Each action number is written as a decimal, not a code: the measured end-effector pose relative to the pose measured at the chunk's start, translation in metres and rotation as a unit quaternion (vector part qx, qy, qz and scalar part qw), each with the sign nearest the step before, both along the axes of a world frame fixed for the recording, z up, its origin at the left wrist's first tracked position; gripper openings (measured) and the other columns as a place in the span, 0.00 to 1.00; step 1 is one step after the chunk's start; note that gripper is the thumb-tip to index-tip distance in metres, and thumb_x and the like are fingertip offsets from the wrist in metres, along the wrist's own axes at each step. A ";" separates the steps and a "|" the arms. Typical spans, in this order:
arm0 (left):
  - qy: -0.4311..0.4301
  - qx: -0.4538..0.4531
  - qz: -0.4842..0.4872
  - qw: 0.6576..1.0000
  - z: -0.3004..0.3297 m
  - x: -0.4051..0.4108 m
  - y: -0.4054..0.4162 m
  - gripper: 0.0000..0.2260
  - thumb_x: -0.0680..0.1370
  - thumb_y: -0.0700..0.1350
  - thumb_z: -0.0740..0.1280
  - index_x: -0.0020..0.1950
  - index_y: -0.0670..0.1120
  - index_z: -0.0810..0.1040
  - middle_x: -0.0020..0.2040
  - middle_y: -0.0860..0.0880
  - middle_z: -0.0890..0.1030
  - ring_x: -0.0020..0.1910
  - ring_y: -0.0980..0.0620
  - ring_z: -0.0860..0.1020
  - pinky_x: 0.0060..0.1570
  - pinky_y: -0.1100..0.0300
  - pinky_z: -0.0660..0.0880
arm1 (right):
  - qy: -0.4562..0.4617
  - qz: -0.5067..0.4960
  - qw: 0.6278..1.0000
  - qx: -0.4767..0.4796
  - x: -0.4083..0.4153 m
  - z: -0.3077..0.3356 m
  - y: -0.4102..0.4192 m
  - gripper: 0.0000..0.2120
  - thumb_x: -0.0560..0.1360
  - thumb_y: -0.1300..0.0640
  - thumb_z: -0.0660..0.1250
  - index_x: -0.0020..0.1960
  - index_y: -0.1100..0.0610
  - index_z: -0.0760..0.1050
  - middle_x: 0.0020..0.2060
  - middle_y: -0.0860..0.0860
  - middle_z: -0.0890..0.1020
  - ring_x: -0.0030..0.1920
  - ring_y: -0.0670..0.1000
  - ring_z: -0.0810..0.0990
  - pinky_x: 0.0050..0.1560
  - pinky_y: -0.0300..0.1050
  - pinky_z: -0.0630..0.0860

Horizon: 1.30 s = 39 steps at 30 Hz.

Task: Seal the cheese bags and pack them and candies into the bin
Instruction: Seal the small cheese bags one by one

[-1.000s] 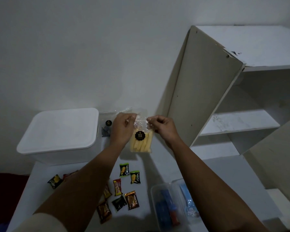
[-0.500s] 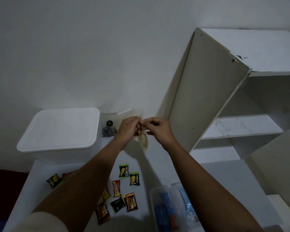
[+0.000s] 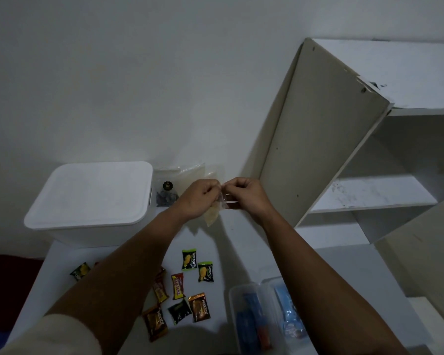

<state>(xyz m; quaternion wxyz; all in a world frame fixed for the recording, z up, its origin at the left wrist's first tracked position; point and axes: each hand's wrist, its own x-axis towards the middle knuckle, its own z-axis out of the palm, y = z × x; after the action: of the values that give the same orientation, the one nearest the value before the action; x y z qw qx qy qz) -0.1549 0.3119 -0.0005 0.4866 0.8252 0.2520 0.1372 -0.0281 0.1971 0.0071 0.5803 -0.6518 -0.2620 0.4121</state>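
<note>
White tabletop (image 3: 128, 254) against a pale wall: both hands, left hand (image 3: 199, 198) and right hand (image 3: 246, 197), pinch the top of a small clear plastic bag of yellow cheese sticks (image 3: 212, 213), held above the table. Sealing looks unfinished. Another clear bag (image 3: 172, 183) leans beside the lidded white plastic bin (image 3: 92, 201); bright foil-wrapped candies (image 3: 182, 288) lie unpacked. That lid must come off first. A clear box (image 3: 262, 313) sits near.

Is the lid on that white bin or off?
On. The flat white lid covers the whole top of the bin, so nothing can go in yet.
</note>
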 end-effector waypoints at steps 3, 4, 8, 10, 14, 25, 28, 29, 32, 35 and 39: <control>-0.011 0.007 0.015 1.000 0.000 0.001 0.000 0.13 0.78 0.44 0.60 0.36 0.42 0.75 0.33 0.42 0.77 0.34 0.49 0.75 0.38 0.48 0.75 | -0.008 0.005 1.000 0.017 0.001 -0.001 0.000 0.06 0.78 0.65 0.69 0.48 0.70 0.80 0.38 0.58 0.84 0.39 0.54 0.85 0.44 0.51 0.84; -0.019 0.002 0.035 0.999 0.000 0.001 0.000 0.13 0.79 0.45 0.61 0.36 0.44 0.75 0.33 0.42 0.77 0.33 0.49 0.76 0.39 0.47 0.76 | -0.015 0.011 0.999 0.027 0.000 -0.001 0.001 0.04 0.78 0.66 0.69 0.47 0.67 0.81 0.37 0.57 0.84 0.39 0.54 0.85 0.43 0.50 0.84; -0.025 0.022 0.063 0.997 0.003 0.005 0.001 0.16 0.83 0.45 0.59 0.35 0.50 0.71 0.32 0.47 0.76 0.32 0.50 0.74 0.37 0.53 0.72 | -0.041 0.025 0.998 0.033 -0.004 0.000 0.003 0.02 0.78 0.66 0.70 0.46 0.63 0.81 0.38 0.56 0.84 0.41 0.54 0.86 0.45 0.55 0.85; -0.024 0.045 0.046 0.998 0.005 0.006 0.000 0.16 0.84 0.45 0.58 0.36 0.50 0.68 0.32 0.48 0.74 0.32 0.51 0.72 0.36 0.56 0.69 | -0.037 0.007 0.999 0.026 -0.006 0.001 0.005 0.03 0.78 0.64 0.70 0.46 0.63 0.80 0.36 0.55 0.84 0.38 0.53 0.85 0.41 0.52 0.84; -0.034 0.052 0.043 0.997 0.006 0.006 0.002 0.16 0.84 0.44 0.58 0.36 0.51 0.67 0.32 0.50 0.73 0.31 0.54 0.70 0.33 0.61 0.66 | -0.034 -0.017 0.999 0.030 -0.007 0.001 0.010 0.05 0.80 0.63 0.69 0.47 0.64 0.79 0.35 0.56 0.82 0.33 0.51 0.83 0.33 0.46 0.82; -0.033 -0.048 0.067 0.996 -0.022 0.013 0.009 0.05 0.82 0.42 0.63 0.47 0.47 0.77 0.42 0.45 0.83 0.42 0.45 0.83 0.46 0.47 0.81 | -0.015 0.003 1.000 -0.026 0.014 -0.016 0.013 0.06 0.73 0.69 0.71 0.45 0.61 0.84 0.39 0.57 0.85 0.40 0.53 0.84 0.44 0.51 0.84; -0.084 -0.085 0.117 0.986 -0.041 0.014 0.015 0.25 0.78 0.37 0.66 0.70 0.58 0.69 0.62 0.50 0.75 0.59 0.54 0.76 0.52 0.60 0.76 | -0.028 0.009 0.998 -0.060 0.025 -0.022 0.012 0.06 0.75 0.67 0.70 0.45 0.60 0.85 0.37 0.54 0.85 0.38 0.50 0.83 0.42 0.47 0.83; -0.071 -0.095 0.118 0.986 -0.045 0.014 0.017 0.30 0.77 0.36 0.67 0.74 0.60 0.66 0.66 0.51 0.73 0.64 0.55 0.74 0.55 0.61 0.75 | -0.031 0.013 0.997 -0.068 0.029 -0.025 0.011 0.06 0.76 0.66 0.70 0.45 0.60 0.85 0.37 0.53 0.85 0.39 0.49 0.83 0.42 0.46 0.82; -0.029 -0.092 0.067 0.993 -0.063 0.019 0.027 0.16 0.77 0.38 0.71 0.62 0.54 0.78 0.60 0.51 0.80 0.62 0.50 0.78 0.57 0.63 0.74 | -0.014 0.013 0.998 -0.065 0.040 -0.036 0.009 0.09 0.77 0.66 0.69 0.44 0.57 0.86 0.35 0.51 0.84 0.40 0.51 0.83 0.42 0.44 0.81; -0.026 -0.128 0.069 0.989 -0.076 0.026 0.029 0.05 0.79 0.39 0.70 0.49 0.49 0.82 0.50 0.50 0.84 0.50 0.52 0.82 0.55 0.54 0.77 | -0.002 -0.010 0.998 -0.056 0.045 -0.052 0.010 0.10 0.79 0.64 0.69 0.47 0.53 0.86 0.39 0.47 0.86 0.43 0.49 0.84 0.47 0.46 0.80; -0.011 -0.219 0.130 0.967 -0.104 0.037 0.032 0.04 0.80 0.42 0.69 0.48 0.48 0.83 0.49 0.47 0.86 0.51 0.45 0.84 0.54 0.48 0.82 | -0.005 -0.049 0.996 -0.077 0.050 -0.086 0.008 0.13 0.79 0.59 0.70 0.62 0.51 0.82 0.55 0.53 0.85 0.50 0.45 0.83 0.44 0.35 0.77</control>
<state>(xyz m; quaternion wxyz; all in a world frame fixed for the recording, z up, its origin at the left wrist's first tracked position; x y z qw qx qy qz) -0.1177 0.3443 -0.1047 0.6365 0.6567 0.3757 0.1500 0.0217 0.2049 -0.0789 0.5468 -0.7085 -0.2005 0.3987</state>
